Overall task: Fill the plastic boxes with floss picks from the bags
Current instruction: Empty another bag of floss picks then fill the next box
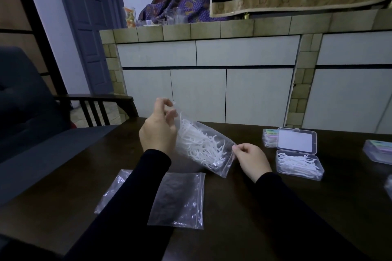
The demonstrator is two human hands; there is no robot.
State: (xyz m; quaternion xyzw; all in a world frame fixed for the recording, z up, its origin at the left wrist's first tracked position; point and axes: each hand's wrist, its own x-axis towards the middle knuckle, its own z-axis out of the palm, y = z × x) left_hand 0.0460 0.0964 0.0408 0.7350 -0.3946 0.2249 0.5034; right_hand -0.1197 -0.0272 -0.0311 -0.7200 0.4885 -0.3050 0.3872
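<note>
A clear zip bag (203,146) full of white floss picks hangs tilted above the dark table (244,207). My left hand (159,131) pinches its upper left end. My right hand (250,159) pinches its lower right corner. To the right stands an open clear plastic box (299,165) holding white floss picks, its lid (296,141) raised behind it. Two empty zip bags, one nearer (178,199) and one partly under my left sleeve (114,190), lie flat on the table near me.
Behind the open box sits a closed box with coloured picks (269,136). Another closed box (377,152) lies at the right edge, with a further one (389,184) cut off below it. A dark chair (31,112) stands at the left, a tiled counter (233,29) behind the table.
</note>
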